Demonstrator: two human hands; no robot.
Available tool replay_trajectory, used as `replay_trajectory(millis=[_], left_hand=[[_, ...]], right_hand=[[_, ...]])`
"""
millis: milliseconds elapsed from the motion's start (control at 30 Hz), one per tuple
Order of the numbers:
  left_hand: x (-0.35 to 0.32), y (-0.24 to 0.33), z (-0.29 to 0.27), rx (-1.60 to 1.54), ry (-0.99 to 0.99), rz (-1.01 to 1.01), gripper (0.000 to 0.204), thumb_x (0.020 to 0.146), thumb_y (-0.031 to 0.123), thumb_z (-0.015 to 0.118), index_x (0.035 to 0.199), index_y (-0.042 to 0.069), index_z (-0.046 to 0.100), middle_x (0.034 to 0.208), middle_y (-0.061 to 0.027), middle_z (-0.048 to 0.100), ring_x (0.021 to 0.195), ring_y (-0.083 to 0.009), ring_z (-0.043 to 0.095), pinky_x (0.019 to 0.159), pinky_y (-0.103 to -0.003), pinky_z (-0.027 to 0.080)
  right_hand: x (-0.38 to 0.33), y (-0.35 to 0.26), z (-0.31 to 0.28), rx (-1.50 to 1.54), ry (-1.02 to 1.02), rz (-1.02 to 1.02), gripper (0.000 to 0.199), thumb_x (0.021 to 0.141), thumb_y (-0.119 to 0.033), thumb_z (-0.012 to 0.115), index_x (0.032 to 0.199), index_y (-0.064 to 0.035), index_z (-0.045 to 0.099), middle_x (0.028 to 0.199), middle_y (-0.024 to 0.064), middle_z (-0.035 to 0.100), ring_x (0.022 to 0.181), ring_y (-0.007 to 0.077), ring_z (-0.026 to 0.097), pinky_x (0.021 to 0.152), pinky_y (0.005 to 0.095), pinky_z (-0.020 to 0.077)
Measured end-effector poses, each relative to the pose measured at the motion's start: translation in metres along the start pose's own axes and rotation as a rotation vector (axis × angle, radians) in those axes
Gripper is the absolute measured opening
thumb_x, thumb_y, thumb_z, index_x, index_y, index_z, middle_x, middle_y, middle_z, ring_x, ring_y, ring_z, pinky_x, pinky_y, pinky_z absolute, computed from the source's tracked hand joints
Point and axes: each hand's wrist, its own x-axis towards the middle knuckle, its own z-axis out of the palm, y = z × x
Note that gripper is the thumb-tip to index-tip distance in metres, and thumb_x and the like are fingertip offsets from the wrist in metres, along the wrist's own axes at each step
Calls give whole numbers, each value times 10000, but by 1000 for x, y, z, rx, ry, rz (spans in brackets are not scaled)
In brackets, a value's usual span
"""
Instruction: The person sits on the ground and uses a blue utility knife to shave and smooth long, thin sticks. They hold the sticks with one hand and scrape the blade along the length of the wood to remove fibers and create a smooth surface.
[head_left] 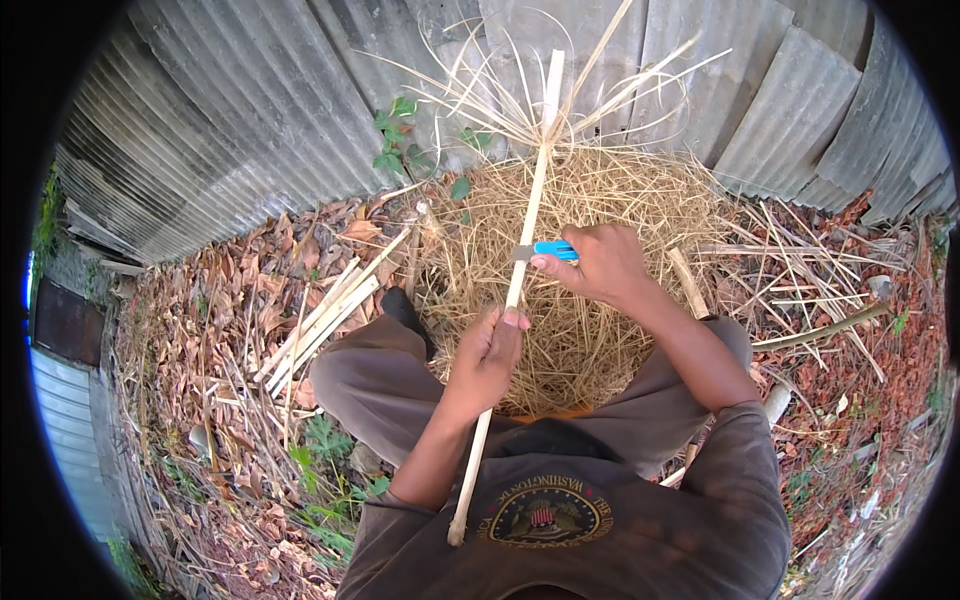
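A long pale split stick, perhaps bamboo (534, 200), runs up from my chest toward the metal wall. Near its far end, thin curled shavings (545, 128) fan out on both sides, still attached to it. My left hand (487, 352) is wrapped round the stick at its middle. Just above that, my right hand (603, 262) grips a blue-handled utility knife (556, 251), its flat blade lying across the stick. The thumb of my right hand rests along the handle. Beneath both hands lies a broad heap of straw-coloured shavings (600, 195) between my legs.
Corrugated metal sheets (240, 110) stand along the far side. Several split sticks (325, 325) lie at the left on dry leaves (240, 290). Thin strips (800, 270) are scattered at the right, near a thicker curved stick (825, 328). A leafy vine (392, 140) climbs by the wall.
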Motion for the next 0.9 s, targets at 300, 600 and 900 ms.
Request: replay_trajectory(millis=[300,600,900], left_hand=[[-7,2,-8,-37,11,11,190,1024,169,396,905,53,489,627,59,362,552,-23,318,485,-210,269],[-22,2,-10,78,-9,30,179,1017,167,403,902,53,477,633,64,342,554,-22,301,491,-216,277],[-39,-3,-1,138,-79,73,152,1008,160,412,926,54,483,655,50,345,582,-32,317,520,-230,303]], right_hand=[[11,1,14,-97,164,-99,680,806,-729,494,533,-109,536,389,38,453,330,209,501,345,347,395],[21,18,17,-136,165,-16,712,851,-727,417,551,-95,553,401,53,476,342,188,507,345,334,396],[38,65,6,-244,186,168,716,864,-708,402,565,-77,560,442,98,499,403,285,529,441,427,423]])
